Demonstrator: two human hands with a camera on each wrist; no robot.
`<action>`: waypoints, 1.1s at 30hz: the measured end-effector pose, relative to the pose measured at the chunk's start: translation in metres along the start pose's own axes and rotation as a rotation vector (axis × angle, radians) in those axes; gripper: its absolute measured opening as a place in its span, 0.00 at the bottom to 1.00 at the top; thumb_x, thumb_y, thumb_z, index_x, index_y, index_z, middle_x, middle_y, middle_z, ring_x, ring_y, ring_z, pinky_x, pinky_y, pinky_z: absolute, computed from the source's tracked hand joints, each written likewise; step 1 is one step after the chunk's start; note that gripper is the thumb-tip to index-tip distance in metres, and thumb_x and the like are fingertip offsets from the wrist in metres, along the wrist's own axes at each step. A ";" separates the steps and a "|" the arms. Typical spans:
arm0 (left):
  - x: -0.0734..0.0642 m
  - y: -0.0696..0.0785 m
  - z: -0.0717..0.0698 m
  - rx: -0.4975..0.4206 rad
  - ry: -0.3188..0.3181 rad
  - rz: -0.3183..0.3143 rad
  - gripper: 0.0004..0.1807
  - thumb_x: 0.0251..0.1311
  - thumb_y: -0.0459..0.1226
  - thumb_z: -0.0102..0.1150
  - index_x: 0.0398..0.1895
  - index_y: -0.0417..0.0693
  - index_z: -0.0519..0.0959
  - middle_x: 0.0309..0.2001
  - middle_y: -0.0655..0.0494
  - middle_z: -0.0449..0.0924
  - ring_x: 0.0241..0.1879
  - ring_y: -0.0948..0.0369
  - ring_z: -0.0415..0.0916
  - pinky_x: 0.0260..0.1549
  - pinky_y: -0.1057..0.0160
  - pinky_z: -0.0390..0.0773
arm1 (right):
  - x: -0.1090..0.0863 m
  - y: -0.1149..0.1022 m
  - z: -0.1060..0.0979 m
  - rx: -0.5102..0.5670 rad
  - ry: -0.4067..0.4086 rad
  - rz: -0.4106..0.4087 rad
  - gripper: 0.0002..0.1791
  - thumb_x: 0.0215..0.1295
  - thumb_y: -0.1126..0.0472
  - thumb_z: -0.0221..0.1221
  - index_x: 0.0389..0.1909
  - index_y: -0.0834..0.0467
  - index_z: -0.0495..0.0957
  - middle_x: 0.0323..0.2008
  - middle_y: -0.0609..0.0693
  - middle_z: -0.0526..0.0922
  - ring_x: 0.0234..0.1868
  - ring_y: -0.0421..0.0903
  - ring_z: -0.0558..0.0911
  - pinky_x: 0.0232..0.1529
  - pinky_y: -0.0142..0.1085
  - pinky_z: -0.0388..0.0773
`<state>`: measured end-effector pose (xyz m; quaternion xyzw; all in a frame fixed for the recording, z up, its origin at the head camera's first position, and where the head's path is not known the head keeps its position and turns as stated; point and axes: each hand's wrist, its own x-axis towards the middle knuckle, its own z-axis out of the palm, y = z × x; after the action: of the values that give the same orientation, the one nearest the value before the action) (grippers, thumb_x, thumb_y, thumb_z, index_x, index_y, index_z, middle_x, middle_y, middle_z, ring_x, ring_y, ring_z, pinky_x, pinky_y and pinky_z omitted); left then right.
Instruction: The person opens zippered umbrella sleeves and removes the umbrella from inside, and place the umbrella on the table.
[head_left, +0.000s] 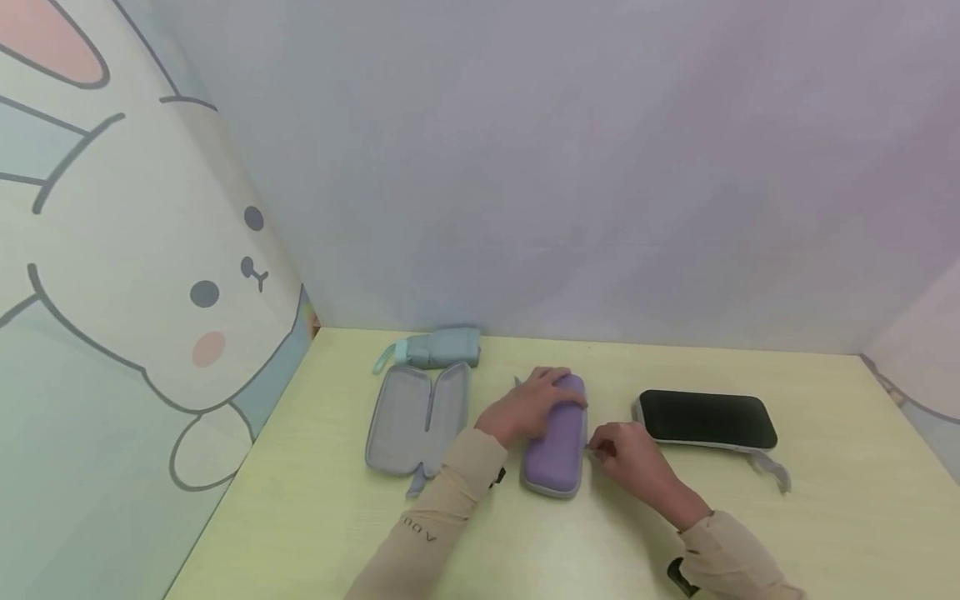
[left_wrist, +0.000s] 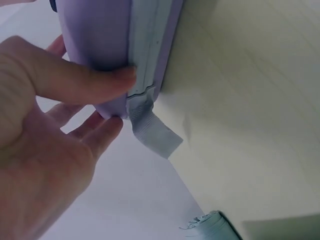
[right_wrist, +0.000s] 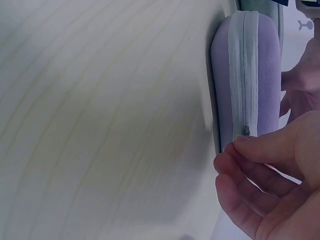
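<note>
A purple zippered case [head_left: 557, 450] with a pale grey zip band lies lengthwise on the table. My left hand [head_left: 531, 406] grips its far end. In the left wrist view, the thumb [left_wrist: 95, 85] presses on the zip band beside a grey fabric tab [left_wrist: 155, 132], with the other fingers round the end of the case. My right hand [head_left: 633, 458] is at the case's right side. In the right wrist view its thumb and forefinger pinch the zip pull just below the metal slider [right_wrist: 245, 131]; the pull itself is mostly hidden by the fingertips. The zip above the slider looks closed.
An open grey case [head_left: 405, 417] lies left of the purple one, with a folded blue-green umbrella [head_left: 442, 347] behind it. To the right is a black-topped case [head_left: 708, 419] with a grey strap [head_left: 772, 472]. A wall [head_left: 585, 250] stands behind the table.
</note>
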<state>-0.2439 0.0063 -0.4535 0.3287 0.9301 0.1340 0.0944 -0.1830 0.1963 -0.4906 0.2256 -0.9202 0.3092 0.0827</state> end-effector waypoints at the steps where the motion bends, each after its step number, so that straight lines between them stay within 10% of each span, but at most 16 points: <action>1: 0.000 0.000 0.000 0.003 -0.002 -0.010 0.39 0.44 0.23 0.67 0.57 0.69 0.76 0.70 0.55 0.55 0.65 0.55 0.54 0.46 0.58 0.74 | 0.000 0.000 0.000 0.000 -0.003 0.003 0.12 0.42 0.79 0.59 0.20 0.59 0.82 0.19 0.43 0.78 0.22 0.34 0.71 0.24 0.30 0.71; 33: 0.001 -0.007 -0.004 -0.047 0.058 -0.107 0.33 0.47 0.23 0.66 0.53 0.67 0.79 0.57 0.52 0.64 0.51 0.55 0.61 0.40 0.65 0.73 | -0.009 0.007 -0.005 -0.004 -0.005 0.036 0.14 0.41 0.80 0.59 0.20 0.57 0.83 0.19 0.42 0.79 0.21 0.33 0.70 0.24 0.30 0.71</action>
<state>-0.2496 0.0005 -0.4521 0.2720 0.9454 0.1598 0.0821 -0.1784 0.2069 -0.4931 0.2094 -0.9249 0.3084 0.0752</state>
